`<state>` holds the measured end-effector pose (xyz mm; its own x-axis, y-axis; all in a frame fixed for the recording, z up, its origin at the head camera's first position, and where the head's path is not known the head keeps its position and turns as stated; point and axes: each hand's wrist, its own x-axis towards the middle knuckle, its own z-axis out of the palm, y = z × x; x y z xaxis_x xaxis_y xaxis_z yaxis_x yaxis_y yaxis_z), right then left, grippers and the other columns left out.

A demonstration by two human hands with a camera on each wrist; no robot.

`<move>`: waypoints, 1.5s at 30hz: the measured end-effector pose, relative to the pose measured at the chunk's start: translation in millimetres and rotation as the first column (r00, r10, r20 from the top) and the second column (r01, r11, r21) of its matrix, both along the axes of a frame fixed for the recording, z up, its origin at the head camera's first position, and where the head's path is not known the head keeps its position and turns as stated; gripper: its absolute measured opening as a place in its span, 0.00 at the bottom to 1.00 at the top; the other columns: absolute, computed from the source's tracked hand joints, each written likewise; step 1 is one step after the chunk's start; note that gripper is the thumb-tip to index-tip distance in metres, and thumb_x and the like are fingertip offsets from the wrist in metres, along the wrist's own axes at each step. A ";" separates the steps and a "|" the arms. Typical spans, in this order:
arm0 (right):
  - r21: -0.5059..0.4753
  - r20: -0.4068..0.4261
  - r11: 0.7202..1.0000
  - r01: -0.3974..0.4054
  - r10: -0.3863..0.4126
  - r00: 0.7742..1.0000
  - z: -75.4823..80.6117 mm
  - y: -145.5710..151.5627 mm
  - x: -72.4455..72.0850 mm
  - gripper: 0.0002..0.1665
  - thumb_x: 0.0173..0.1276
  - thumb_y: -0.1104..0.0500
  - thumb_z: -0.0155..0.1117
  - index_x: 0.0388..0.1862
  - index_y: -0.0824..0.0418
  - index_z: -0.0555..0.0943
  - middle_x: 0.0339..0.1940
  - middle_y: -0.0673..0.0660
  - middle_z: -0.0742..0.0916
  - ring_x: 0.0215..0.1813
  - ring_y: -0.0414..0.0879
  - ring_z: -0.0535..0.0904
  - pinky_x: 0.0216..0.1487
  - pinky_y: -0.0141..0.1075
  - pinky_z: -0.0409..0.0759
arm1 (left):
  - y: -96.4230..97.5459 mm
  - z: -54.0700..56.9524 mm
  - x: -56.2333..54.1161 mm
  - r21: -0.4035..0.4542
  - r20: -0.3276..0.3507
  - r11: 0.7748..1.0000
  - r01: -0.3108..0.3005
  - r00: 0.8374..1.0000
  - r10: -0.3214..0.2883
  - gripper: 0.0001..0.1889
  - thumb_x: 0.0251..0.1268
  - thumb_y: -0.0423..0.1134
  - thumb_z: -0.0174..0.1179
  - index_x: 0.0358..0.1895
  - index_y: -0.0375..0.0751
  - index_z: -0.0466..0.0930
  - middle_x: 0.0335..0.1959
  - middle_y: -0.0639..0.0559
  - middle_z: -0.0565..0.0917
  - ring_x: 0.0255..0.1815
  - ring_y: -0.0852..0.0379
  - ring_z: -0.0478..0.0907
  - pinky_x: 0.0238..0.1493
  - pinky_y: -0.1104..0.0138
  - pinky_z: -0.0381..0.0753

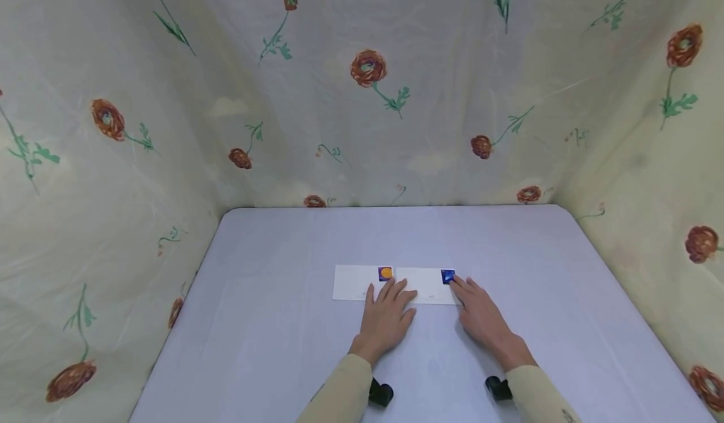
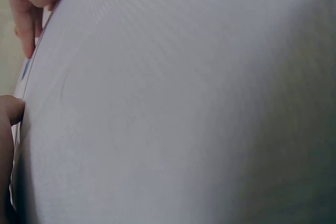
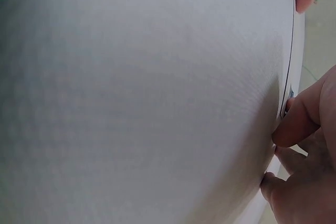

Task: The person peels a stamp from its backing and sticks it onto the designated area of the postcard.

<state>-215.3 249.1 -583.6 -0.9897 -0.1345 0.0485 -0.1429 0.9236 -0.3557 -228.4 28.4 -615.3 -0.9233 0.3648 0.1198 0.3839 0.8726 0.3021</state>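
Two flat white rectangles that look like envelopes lie side by side on the table in the head view. The left envelope [image 1: 353, 283] bears a purple stamp with an orange disc [image 1: 386, 273] at its upper right corner. A dark blue stamp [image 1: 447, 276] sits at the same corner of the right envelope [image 1: 424, 283]. My left hand [image 1: 386, 319] rests with spread fingers across both envelopes near where they meet. My right hand [image 1: 483, 316] touches the blue stamp's edge with extended fingertips. In the wrist views both envelopes show only as a thin edge.
A pale cloth covers the table [image 1: 271, 341]. Flower-printed curtains [image 1: 317, 109] stand along its back and both sides. Black camera mounts [image 1: 381, 393] show beneath the sleeves at both wrists.
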 end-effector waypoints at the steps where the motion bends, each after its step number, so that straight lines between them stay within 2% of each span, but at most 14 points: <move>1: 0.001 0.002 1.000 0.001 -0.001 1.000 -0.2 0.0 0.0 0.34 0.67 0.71 0.46 0.74 0.68 0.64 0.77 0.67 0.67 0.79 0.68 0.56 0.77 0.62 0.55 | -0.1 0.2 0.1 0.001 0.000 1.000 0.000 1.000 0.000 0.22 0.77 0.58 0.43 0.70 0.67 0.68 0.78 0.62 0.62 0.82 0.53 0.51 0.80 0.40 0.45; 7: -0.002 0.002 1.000 -0.002 0.002 1.000 -0.7 -0.1 -0.3 0.35 0.67 0.71 0.46 0.75 0.67 0.64 0.77 0.66 0.67 0.79 0.68 0.56 0.77 0.62 0.56 | -0.9 1.9 0.6 -0.002 -0.001 1.000 -0.002 1.000 0.002 0.22 0.77 0.58 0.43 0.70 0.67 0.68 0.78 0.62 0.62 0.82 0.54 0.51 0.80 0.40 0.45; 16: -0.041 -0.001 0.999 -0.015 0.015 1.000 -0.5 1.7 -1.2 0.36 0.66 0.72 0.41 0.76 0.68 0.61 0.79 0.67 0.64 0.79 0.69 0.55 0.78 0.62 0.54 | -1.0 0.1 0.0 -0.009 -0.001 1.000 0.001 1.000 -0.001 0.22 0.77 0.58 0.42 0.71 0.67 0.67 0.79 0.62 0.61 0.83 0.54 0.51 0.80 0.40 0.45; 28: -0.018 -0.026 1.000 -0.017 0.016 1.000 3.2 1.3 5.9 0.35 0.65 0.72 0.44 0.74 0.69 0.63 0.77 0.68 0.67 0.78 0.70 0.57 0.76 0.65 0.55 | 0.9 0.3 0.4 -0.006 0.013 1.000 -0.001 1.000 0.001 0.23 0.77 0.59 0.42 0.71 0.68 0.66 0.79 0.63 0.60 0.83 0.54 0.50 0.80 0.40 0.44; 36: -0.010 -0.029 1.000 -0.018 0.018 0.999 3.6 1.7 9.1 0.35 0.65 0.72 0.44 0.74 0.69 0.64 0.77 0.68 0.67 0.77 0.71 0.57 0.75 0.66 0.56 | 1.0 -3.3 0.0 0.001 -0.018 1.000 0.000 1.000 0.000 0.22 0.77 0.58 0.43 0.70 0.67 0.68 0.78 0.62 0.62 0.82 0.54 0.53 0.79 0.40 0.45; 45: 0.003 -0.027 1.000 -0.029 0.029 0.999 2.0 3.6 7.9 0.36 0.65 0.72 0.45 0.74 0.69 0.64 0.77 0.67 0.67 0.77 0.70 0.57 0.75 0.67 0.56 | 0.5 3.3 1.8 -0.014 0.007 1.000 0.000 1.000 0.000 0.23 0.77 0.58 0.42 0.71 0.67 0.67 0.79 0.62 0.61 0.82 0.54 0.51 0.79 0.40 0.44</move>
<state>-207.4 252.7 -581.6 -0.9838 -0.1628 0.0751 -0.1789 0.9198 -0.3494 -226.6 28.9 -612.0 -0.9242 0.3663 0.1081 0.3817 0.8768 0.2924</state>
